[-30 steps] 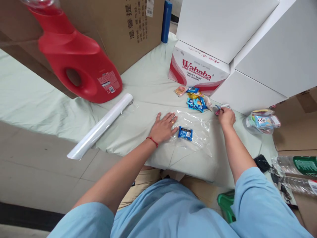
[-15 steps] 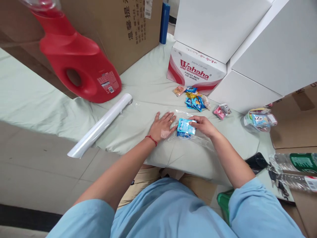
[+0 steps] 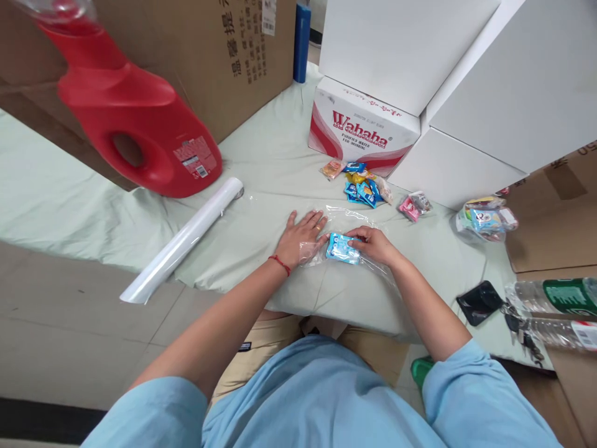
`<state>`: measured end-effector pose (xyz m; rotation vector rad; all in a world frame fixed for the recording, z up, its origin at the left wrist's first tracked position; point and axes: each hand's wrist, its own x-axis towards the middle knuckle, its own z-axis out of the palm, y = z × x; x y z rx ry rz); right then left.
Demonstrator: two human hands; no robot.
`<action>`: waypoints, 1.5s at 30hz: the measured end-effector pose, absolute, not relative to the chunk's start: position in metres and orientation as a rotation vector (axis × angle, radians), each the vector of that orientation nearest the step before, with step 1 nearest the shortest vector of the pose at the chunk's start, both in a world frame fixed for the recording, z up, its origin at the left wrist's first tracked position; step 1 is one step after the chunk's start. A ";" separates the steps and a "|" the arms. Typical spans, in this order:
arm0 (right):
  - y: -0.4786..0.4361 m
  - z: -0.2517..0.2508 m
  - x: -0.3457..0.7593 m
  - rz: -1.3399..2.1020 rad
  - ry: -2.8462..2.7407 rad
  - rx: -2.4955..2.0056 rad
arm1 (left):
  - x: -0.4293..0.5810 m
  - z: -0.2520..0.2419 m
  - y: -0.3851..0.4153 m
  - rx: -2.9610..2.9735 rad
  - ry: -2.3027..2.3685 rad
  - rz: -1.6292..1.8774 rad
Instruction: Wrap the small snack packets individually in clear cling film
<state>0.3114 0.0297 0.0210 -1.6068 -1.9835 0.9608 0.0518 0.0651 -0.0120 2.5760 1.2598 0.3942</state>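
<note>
A sheet of clear plastic film (image 3: pixel 347 214) lies on the pale green cloth. My left hand (image 3: pixel 301 239) rests flat with fingers spread, pressing on the film's left part. Just right of it, my right hand (image 3: pixel 373 244) pinches the right end of a light-blue snack packet (image 3: pixel 339 248) between thumb and fingers. The packet lies over the film and covers whatever is beneath it. Beyond the film is a pile of small wrapped snacks (image 3: pixel 366 193) in blue, yellow and other colours. A pink snack packet (image 3: pixel 409 209) lies right of that pile.
A film roll (image 3: pixel 186 239) and a red detergent bottle (image 3: pixel 140 124) are at left. Behind stands a Wahaha carton (image 3: pixel 359 130) below white boxes. On the right are a tub of snacks (image 3: pixel 485 221), a black phone (image 3: pixel 479 303), keys (image 3: pixel 522 330) and plastic bottles (image 3: pixel 559 295).
My right hand has brought the light-blue packet down, so the dark-blue packet seen below it earlier is now covered. My left hand stays flat on the film. The view has shifted slightly.
</note>
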 end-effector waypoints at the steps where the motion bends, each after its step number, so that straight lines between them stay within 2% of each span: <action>1: 0.029 0.020 0.311 0.968 -1.970 -1.602 | 0.051 -0.012 0.066 2.577 1.258 0.387; 11: 0.036 0.010 0.309 1.114 -1.772 -1.528 | 0.039 -0.010 0.089 2.374 1.216 0.308; 18: 0.038 0.012 0.310 1.000 -1.707 -1.581 | 0.013 -0.008 0.100 2.265 1.242 0.858; 24: 0.009 0.043 0.339 1.127 -1.504 -1.511 | -0.007 0.005 0.091 1.843 1.371 0.933; 30: -0.023 0.047 0.349 0.863 -1.858 -1.621 | -0.010 0.013 0.064 1.783 1.591 1.223; 37: 0.000 0.030 0.348 0.899 -1.879 -1.656 | 0.008 0.008 0.045 1.868 1.491 1.307; 42: 0.009 0.043 0.332 0.530 -2.028 -1.696 | 0.019 0.007 0.042 1.766 1.705 1.452; 45: 0.007 0.051 0.312 0.479 -2.198 -1.572 | 0.024 0.006 0.042 1.573 1.695 1.440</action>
